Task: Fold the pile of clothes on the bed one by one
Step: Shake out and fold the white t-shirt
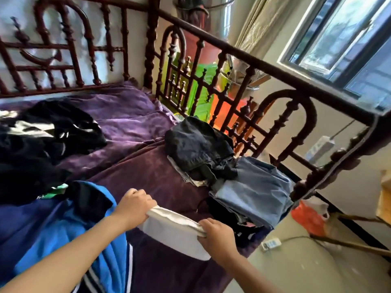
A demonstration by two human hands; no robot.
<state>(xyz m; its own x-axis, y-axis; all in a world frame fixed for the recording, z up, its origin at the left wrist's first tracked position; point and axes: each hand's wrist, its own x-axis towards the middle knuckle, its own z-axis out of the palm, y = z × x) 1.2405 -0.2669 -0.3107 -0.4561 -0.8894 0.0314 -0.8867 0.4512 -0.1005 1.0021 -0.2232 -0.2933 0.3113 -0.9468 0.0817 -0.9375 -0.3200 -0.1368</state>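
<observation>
A small white garment (173,235) hangs between my two hands above the front of the bed. My left hand (133,206) grips its upper left edge and my right hand (215,233) grips its upper right edge, both with curled fingers. A loose pile of black clothes (42,142) lies on the bed's left side. A blue jacket with white stripes (63,233) lies under my left forearm. To the right, a stack of dark garments (196,146) and folded blue jeans (256,187) rests by the bed's edge.
The purple bedspread (127,121) covers the bed. A dark red turned-wood bed frame (232,66) runs along the back and right side. Beyond it stand green and orange items (203,87), a power strip (319,149) on the wall, and an orange bag (306,216) on the floor.
</observation>
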